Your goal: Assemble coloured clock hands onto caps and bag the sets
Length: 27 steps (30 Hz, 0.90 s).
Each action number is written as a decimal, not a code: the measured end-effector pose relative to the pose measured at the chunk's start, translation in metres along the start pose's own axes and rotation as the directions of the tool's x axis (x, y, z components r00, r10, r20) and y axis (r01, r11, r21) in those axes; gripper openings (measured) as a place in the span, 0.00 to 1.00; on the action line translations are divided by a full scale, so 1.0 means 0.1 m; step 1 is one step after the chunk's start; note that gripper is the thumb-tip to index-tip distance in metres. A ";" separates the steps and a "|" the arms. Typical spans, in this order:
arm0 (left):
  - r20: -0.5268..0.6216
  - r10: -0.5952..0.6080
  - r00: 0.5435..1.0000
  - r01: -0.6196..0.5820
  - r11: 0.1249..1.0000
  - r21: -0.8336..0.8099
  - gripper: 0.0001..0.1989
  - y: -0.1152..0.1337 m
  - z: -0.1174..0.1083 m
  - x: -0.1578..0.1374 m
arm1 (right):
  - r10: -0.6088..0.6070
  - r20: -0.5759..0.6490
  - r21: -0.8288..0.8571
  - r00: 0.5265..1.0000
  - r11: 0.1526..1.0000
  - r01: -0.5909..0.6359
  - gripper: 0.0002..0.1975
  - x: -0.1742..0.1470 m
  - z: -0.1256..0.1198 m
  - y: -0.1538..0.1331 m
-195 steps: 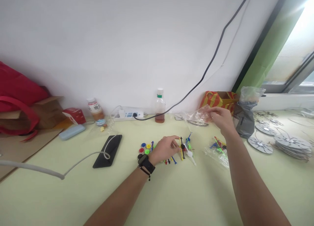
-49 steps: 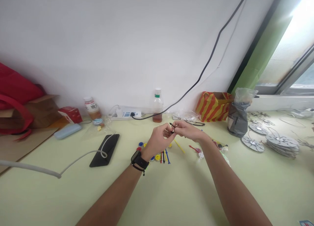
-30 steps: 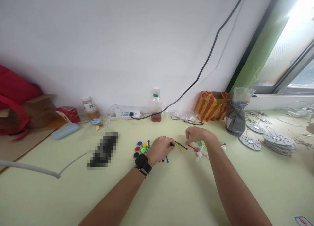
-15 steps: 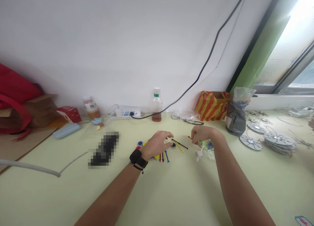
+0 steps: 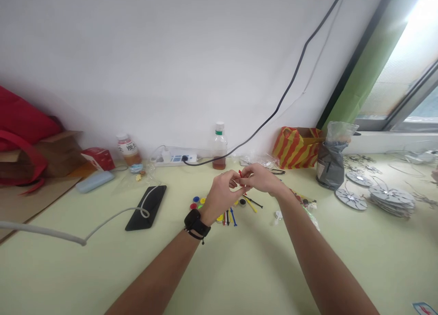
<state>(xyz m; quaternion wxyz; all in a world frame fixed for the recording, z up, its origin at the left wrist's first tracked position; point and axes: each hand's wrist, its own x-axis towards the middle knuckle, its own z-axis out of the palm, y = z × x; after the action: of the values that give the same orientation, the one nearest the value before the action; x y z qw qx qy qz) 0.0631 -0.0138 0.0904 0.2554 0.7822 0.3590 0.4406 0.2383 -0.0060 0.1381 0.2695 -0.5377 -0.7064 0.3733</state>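
My left hand and my right hand meet above the table, fingertips pinched together around a small red plastic piece. Its ends poke out above and below the fingers; the middle is hidden. Under and beside my left hand lie small coloured discs, among them a blue disc, a red disc and a black disc. Thin plastic sticks are close by, including a blue stick and a yellow stick. A white piece rests left of my right forearm.
A black phone-like slab with a grey cable across it lies at left. Along the wall stand a bottle, a power strip and a striped bag. Stacked grey discs sit at far right, near a grey bag.
My right hand has come left and up with the red piece, away from the parts at right. My left hand, earlier open beside the black disc, has closed on the red piece too.
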 end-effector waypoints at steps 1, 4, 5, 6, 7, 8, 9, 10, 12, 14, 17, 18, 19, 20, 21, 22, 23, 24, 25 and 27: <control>-0.014 -0.002 1.000 0.002 1.000 0.001 0.10 -0.02 -0.01 0.01 | -0.008 -0.016 0.026 1.000 1.000 0.008 0.08 0.01 0.02 -0.01; -0.017 -0.023 1.000 0.022 0.998 -0.051 0.08 -0.08 -0.05 0.03 | -0.032 -0.008 0.101 0.999 0.994 0.033 0.11 0.04 0.02 0.01; -0.022 -0.042 0.999 0.040 0.996 -0.079 0.08 -0.09 -0.07 0.05 | -0.030 -0.015 0.131 0.999 0.991 0.032 0.12 0.04 0.00 0.02; -0.027 -0.064 0.998 0.061 0.992 -0.110 0.08 -0.10 -0.10 0.06 | -0.023 -0.031 0.163 0.999 0.986 0.028 0.12 0.04 -0.02 0.04; -0.026 -0.087 0.996 0.082 0.986 -0.144 0.08 -0.11 -0.12 0.07 | -0.020 -0.039 0.195 0.999 0.981 0.027 0.11 0.04 -0.04 0.06; -0.017 -0.104 0.994 0.100 0.978 -0.181 0.09 -0.11 -0.14 0.09 | -0.025 -0.033 0.223 0.999 0.974 0.032 0.10 0.05 -0.06 0.07; -0.003 -0.115 0.993 0.112 0.970 -0.217 0.09 -0.11 -0.16 0.10 | -0.038 -0.012 0.245 0.999 0.969 0.040 0.10 0.04 -0.07 0.09; 0.018 -0.119 0.993 0.120 0.961 -0.251 0.10 -0.11 -0.18 0.11 | -0.058 0.019 0.262 0.998 0.964 0.051 0.09 0.04 -0.07 0.10; 0.056 -0.118 0.991 0.129 0.945 -0.300 0.11 -0.12 -0.19 0.11 | -0.092 0.081 0.290 0.992 0.955 0.064 0.07 0.04 -0.07 0.10; 0.090 -0.111 0.990 0.134 0.937 -0.321 0.12 -0.12 -0.20 0.10 | -0.100 0.119 0.318 0.988 0.946 0.057 0.05 0.02 -0.06 0.08; 0.128 -0.086 0.988 0.123 0.940 -0.319 0.11 -0.11 -0.19 0.09 | -0.096 0.186 0.353 0.978 0.935 0.024 0.04 -0.01 -0.05 0.06; 0.136 -0.082 0.987 0.121 0.941 -0.315 0.11 -0.11 -0.19 0.09 | -0.096 0.202 0.357 0.975 0.934 0.018 0.04 -0.01 -0.05 0.05; 0.139 -0.081 0.987 0.122 0.942 -0.312 0.10 -0.10 -0.19 0.08 | -0.098 0.212 0.356 0.972 0.934 0.017 0.04 -0.02 -0.05 0.04; 0.145 -0.084 0.986 0.126 0.941 -0.313 0.10 -0.10 -0.19 0.08 | -0.101 0.218 0.346 0.971 0.938 0.020 0.04 -0.03 -0.04 0.04; 0.155 -0.087 0.984 0.132 0.939 -0.316 0.09 -0.09 -0.20 0.08 | -0.105 0.227 0.328 0.968 0.944 0.025 0.04 -0.03 -0.04 0.04; 0.165 -0.089 0.982 0.139 0.938 -0.319 0.08 -0.09 -0.20 0.08 | -0.105 0.234 0.299 0.967 0.954 0.032 0.05 -0.02 -0.04 0.05; 0.171 -0.092 0.981 0.143 0.937 -0.317 0.08 -0.09 -0.20 0.07 | -0.102 0.234 0.257 0.967 0.966 0.040 0.05 -0.02 -0.04 0.06; 0.175 -0.097 0.980 0.148 0.940 -0.309 0.07 -0.09 -0.21 0.06 | -0.092 0.217 0.200 0.972 0.979 0.048 0.07 -0.01 -0.04 0.08; 0.182 -0.104 0.978 0.155 0.944 -0.291 0.07 -0.09 -0.20 0.05 | -0.074 0.184 0.125 0.980 0.991 0.051 0.08 0.01 -0.05 0.12; 0.214 -0.114 0.970 0.163 0.960 -0.228 0.08 -0.08 -0.18 0.01 | -0.012 0.087 -0.081 0.996 0.997 0.019 0.12 0.05 -0.07 0.22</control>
<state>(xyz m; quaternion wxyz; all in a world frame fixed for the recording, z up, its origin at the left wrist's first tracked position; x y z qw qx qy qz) 0.0451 -0.0066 0.0942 0.4146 0.7577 0.3289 0.3818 0.2541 0.0037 0.1241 0.2195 -0.5262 -0.7360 0.3649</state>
